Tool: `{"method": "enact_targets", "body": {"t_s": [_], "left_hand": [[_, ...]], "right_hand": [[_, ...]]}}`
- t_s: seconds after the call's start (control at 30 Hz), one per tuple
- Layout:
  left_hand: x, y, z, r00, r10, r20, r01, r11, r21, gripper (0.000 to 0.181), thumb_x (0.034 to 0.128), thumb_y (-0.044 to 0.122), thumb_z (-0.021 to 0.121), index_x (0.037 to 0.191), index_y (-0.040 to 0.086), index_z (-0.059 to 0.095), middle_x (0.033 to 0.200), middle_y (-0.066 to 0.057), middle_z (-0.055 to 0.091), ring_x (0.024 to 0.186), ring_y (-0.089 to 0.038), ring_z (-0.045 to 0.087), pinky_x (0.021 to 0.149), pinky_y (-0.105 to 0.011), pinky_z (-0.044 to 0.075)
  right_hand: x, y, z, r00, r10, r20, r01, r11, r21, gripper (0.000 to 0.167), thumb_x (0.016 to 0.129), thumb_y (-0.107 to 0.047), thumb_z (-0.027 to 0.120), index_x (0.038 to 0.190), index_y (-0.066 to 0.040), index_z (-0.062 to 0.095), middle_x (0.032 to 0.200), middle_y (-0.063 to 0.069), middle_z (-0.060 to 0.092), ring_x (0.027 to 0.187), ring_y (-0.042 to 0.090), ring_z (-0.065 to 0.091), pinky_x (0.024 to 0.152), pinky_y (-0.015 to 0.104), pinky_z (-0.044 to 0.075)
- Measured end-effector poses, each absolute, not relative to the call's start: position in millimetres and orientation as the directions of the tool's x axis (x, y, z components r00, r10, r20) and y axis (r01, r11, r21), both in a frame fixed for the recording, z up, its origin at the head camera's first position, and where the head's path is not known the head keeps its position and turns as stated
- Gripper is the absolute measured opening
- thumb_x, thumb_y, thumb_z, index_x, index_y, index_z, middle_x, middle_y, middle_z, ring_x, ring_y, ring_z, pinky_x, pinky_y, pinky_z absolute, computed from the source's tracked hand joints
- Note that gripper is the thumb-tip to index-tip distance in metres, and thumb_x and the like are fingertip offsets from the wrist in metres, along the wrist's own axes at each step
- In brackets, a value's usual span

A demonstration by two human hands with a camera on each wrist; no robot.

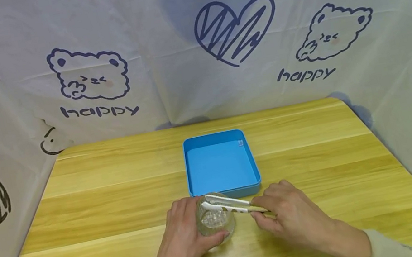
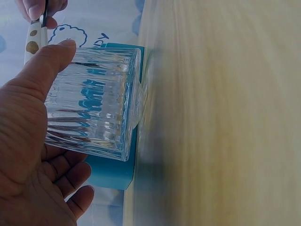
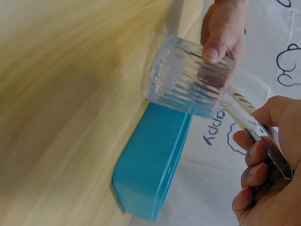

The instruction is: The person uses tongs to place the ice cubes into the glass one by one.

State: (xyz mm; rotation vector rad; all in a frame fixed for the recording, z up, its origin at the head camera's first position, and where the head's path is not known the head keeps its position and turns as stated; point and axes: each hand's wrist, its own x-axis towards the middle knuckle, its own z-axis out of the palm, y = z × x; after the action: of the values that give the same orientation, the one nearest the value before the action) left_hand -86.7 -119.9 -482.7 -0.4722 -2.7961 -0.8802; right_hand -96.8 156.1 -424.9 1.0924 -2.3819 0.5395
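Note:
A clear ribbed drinking glass (image 1: 223,228) stands in front of the blue box, with small clear pieces (image 1: 213,220) at its bottom. My left hand (image 1: 184,238) grips the glass from the left, thumb on the near side. In my right hand (image 1: 293,214) is a pair of tongs (image 3: 243,113), white with brown-gold spots, pinched between thumb and fingers. The white tips of the tongs are over the mouth of the glass. Whether they grip a piece, I cannot tell. Inside the square blue box (image 1: 225,193), one small clear piece (image 1: 241,143) lies near the far right corner.
Both hands and the glass are at the near middle of the wood-grain table (image 1: 111,200), close to the box's front wall. A pale cloth (image 1: 172,79) with drawn bears and hearts hangs behind the table and along its sides.

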Motion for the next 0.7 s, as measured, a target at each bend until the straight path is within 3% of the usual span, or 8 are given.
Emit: {"method": "enact_targets", "body": {"t_s": [0.27, 0.5, 0.7], "left_hand": [[-87, -120, -483, -0.933, 0.248, 0.259, 0.351, 0.78, 0.518, 0.092, 0.0663, 0.058, 0.095, 0.134, 0.008, 0.06, 0.122, -0.005, 0.066, 0.114, -0.024, 0.057, 0.103, -0.046, 0.046], [-86, -120, -483, -0.938, 0.246, 0.243, 0.341, 0.783, 0.521, 0.092, 0.0665, 0.06, 0.094, 0.133, 0.008, 0.06, 0.122, -0.006, 0.065, 0.115, -0.025, 0.057, 0.106, -0.047, 0.046], [-87, -119, -483, -0.942, 0.243, 0.231, 0.331, 0.783, 0.527, 0.094, 0.0666, 0.061, 0.094, 0.135, 0.007, 0.059, 0.124, -0.007, 0.065, 0.116, -0.026, 0.057, 0.107, -0.048, 0.045]], "right_hand": [[-108, 163, -416, -0.585, -0.585, 0.562, -0.765, 0.628, -0.142, 0.014, 0.095, -0.025, 0.074, 0.093, -0.012, 0.078, 0.075, -0.008, 0.066, 0.067, 0.005, 0.052, 0.063, 0.025, 0.041], [-124, 170, -407, -0.572, -0.58, 0.58, -0.76, 0.64, -0.109, 0.011, 0.09, -0.019, 0.076, 0.09, -0.008, 0.079, 0.07, -0.004, 0.066, 0.063, 0.009, 0.053, 0.06, 0.029, 0.045], [-136, 174, -405, -0.613, -0.56, 0.557, -0.722, 0.684, -0.107, 0.018, 0.091, -0.022, 0.077, 0.096, -0.004, 0.079, 0.068, -0.004, 0.062, 0.062, 0.009, 0.05, 0.061, 0.031, 0.044]]}}
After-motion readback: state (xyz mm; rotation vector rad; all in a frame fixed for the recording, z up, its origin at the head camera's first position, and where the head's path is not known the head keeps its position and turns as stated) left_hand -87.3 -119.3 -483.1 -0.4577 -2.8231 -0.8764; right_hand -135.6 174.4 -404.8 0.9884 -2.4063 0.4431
